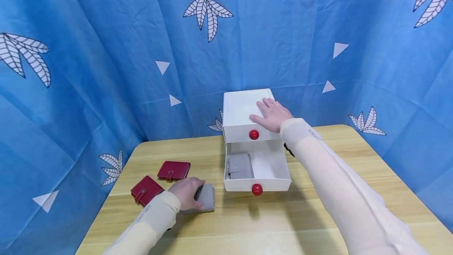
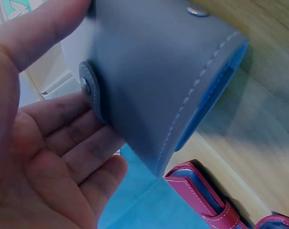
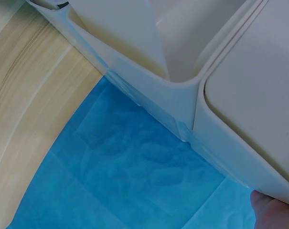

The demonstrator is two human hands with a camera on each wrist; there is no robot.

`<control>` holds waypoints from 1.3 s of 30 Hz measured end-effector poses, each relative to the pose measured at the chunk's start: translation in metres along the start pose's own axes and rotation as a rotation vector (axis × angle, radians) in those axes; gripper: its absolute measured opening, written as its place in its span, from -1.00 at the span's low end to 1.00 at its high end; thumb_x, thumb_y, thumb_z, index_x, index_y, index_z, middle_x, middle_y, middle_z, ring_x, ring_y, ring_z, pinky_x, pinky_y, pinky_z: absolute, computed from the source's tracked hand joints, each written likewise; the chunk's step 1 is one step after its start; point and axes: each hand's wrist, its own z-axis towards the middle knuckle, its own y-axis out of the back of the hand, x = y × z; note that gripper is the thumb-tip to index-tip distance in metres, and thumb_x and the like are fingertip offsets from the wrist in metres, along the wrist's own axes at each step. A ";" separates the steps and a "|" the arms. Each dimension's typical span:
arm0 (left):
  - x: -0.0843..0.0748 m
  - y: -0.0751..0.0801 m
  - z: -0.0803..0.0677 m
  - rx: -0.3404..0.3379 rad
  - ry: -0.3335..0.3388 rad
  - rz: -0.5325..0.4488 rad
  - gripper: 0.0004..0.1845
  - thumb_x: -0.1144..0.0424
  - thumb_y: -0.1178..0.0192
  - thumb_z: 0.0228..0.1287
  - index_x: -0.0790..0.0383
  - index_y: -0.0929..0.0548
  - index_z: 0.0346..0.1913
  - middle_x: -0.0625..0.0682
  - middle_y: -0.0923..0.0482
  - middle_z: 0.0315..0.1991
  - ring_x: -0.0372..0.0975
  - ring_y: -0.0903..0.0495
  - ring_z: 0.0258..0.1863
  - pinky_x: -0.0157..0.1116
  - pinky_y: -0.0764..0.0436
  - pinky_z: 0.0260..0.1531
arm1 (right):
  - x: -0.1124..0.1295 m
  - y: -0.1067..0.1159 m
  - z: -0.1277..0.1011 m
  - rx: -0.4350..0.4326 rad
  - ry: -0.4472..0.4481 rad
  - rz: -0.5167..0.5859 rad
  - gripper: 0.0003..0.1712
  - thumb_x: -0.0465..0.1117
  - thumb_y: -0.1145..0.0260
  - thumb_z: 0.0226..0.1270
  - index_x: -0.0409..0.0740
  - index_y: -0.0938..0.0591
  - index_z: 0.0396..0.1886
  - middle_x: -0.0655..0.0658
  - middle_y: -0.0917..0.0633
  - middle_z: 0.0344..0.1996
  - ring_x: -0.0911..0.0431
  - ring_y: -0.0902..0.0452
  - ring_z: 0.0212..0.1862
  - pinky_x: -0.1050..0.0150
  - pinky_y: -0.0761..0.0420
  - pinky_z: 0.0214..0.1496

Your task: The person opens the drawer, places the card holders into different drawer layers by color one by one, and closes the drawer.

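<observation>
My left hand (image 1: 186,194) pinches a grey wallet (image 1: 207,197) over the table, left of the white drawer unit. In the left wrist view the wallet (image 2: 144,76) shows a snap strap, white stitching and a blue inside edge, with the thumb on one side and the fingers on the other. My right hand (image 1: 271,115) rests with spread fingers on top of the white drawer unit (image 1: 238,107). The unit's lower drawer (image 1: 240,185) is pulled out, and another grey wallet (image 1: 240,164) lies at its left side. The upper drawer is closed.
Two dark red wallets, one farther back (image 1: 174,170) and one nearer the left edge (image 1: 146,189), lie on the wooden table (image 1: 247,231) beside my left hand. Red round knobs (image 1: 257,189) stick out from the drawer fronts. A blue patterned curtain (image 1: 198,66) hangs behind the table.
</observation>
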 end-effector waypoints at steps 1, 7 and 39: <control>0.000 0.000 0.000 -0.002 -0.001 0.004 -0.14 -0.10 -0.57 -0.26 0.32 -0.58 0.15 0.15 -0.59 0.02 -0.07 -0.59 -0.06 -0.08 -0.58 -0.01 | 0.000 0.000 0.000 0.000 -0.001 0.003 -0.04 0.43 0.16 0.34 -0.08 -0.06 0.53 -0.23 -0.03 0.50 -0.11 0.17 0.51 -0.06 0.11 0.48; -0.002 0.003 0.000 -0.019 -0.009 0.021 -0.20 -0.09 -0.59 -0.28 0.31 -0.62 0.07 0.10 -0.58 -0.08 -0.16 -0.58 -0.21 -0.12 -0.61 -0.10 | 0.001 0.001 -0.001 -0.001 -0.003 0.005 -0.04 0.43 0.16 0.34 -0.08 -0.07 0.53 -0.22 -0.03 0.50 -0.11 0.18 0.51 -0.06 0.12 0.48; -0.009 0.011 -0.013 0.064 -0.071 -0.081 -0.60 0.11 -0.48 -0.06 0.18 -0.57 -0.20 -0.08 -0.60 -0.41 -0.31 -0.52 -0.46 -0.30 -0.56 -0.42 | 0.003 0.003 -0.002 0.001 0.008 0.013 -0.04 0.41 0.16 0.36 -0.12 -0.06 0.53 -0.24 -0.03 0.50 -0.11 0.18 0.51 -0.03 0.14 0.49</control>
